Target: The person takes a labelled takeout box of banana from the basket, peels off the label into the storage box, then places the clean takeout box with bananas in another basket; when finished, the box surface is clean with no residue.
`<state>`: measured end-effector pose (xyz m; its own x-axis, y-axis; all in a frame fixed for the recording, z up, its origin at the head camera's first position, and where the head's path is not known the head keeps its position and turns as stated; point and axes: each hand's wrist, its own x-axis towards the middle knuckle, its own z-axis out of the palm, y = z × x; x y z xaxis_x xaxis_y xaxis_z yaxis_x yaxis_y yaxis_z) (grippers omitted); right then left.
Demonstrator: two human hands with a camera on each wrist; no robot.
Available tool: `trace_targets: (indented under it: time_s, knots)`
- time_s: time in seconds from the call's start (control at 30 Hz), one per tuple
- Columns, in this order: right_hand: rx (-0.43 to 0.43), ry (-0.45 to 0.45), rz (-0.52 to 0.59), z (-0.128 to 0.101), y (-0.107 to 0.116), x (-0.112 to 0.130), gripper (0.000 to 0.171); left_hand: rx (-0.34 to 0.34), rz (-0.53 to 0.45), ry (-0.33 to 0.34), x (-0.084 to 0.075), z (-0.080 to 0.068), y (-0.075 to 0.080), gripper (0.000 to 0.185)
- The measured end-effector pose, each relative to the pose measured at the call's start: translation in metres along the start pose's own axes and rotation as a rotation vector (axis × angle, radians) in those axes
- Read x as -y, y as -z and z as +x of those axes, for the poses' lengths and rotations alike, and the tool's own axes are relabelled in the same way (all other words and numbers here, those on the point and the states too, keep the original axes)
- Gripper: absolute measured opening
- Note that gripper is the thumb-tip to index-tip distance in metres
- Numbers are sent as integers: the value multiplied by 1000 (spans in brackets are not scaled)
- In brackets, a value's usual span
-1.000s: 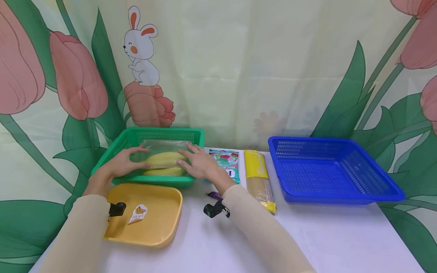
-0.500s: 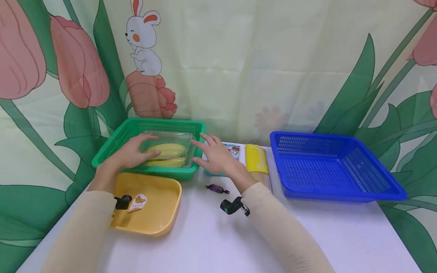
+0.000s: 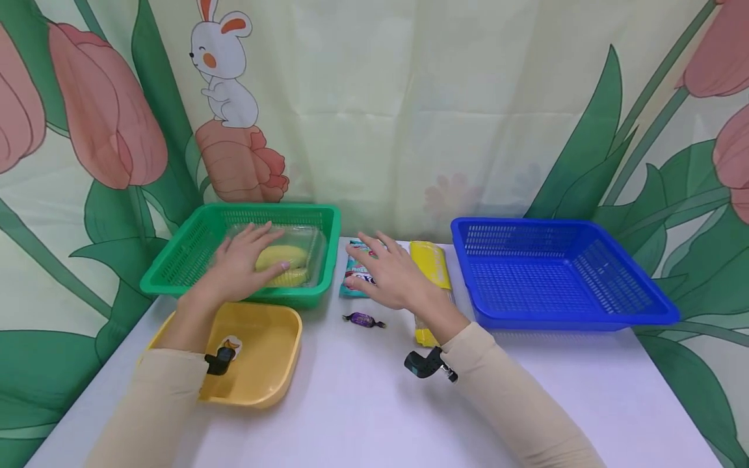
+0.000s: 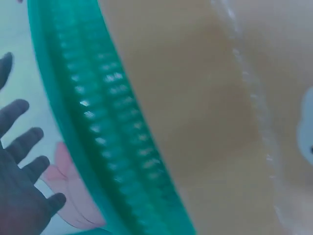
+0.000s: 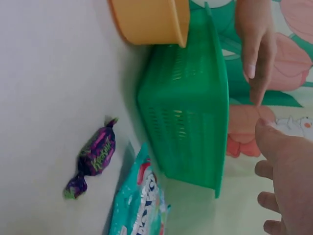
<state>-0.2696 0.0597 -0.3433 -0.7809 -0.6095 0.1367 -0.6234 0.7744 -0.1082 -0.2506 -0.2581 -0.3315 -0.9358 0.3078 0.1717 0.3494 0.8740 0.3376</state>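
Note:
In the head view my left hand (image 3: 236, 263) hovers over the green basket (image 3: 175, 270) with its fingers spread. A clear plastic box (image 3: 316, 250) with yellow bananas (image 3: 283, 260) inside lies in that basket, partly hidden by the hand. My right hand (image 3: 392, 273) is held over a teal candy bag (image 3: 351, 286), fingers spread and holding nothing. Just below it on the table lies a purple wrapped candy (image 3: 364, 320). A yellow-and-clear packet (image 3: 432, 263), its contents mostly hidden, is partly covered by the right hand and wrist.
A yellow tray (image 3: 263, 351) with a banana sticker stands in front of the green basket, under the left forearm. At the right is a blue basket (image 3: 562, 318) with no items visible inside. A patterned curtain (image 3: 363, 130) hangs behind the white table (image 3: 363, 403).
My right hand has left the plastic box and moved right, over the candy bag. My left hand has lifted off the box's left side. The box stays in the green basket.

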Motion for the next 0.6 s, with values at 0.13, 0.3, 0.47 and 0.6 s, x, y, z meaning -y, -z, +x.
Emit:
trace_targets:
  time_s: [0.13,0.3,0.47,0.6]
  knots:
    - [6,11,-50,-5,3,-4,67,21,37,-6,-14,1,0,71]
    - [-13,-19,-65,-17,10,-17,70,33,60,-2,-29,3,-5,73]
    - [-57,-40,-26,-25,18,-28,77,12,71,0,-36,8,-5,73]
    - [-98,-46,-35,-33,19,-37,81,33,106,9,-39,7,-10,75]
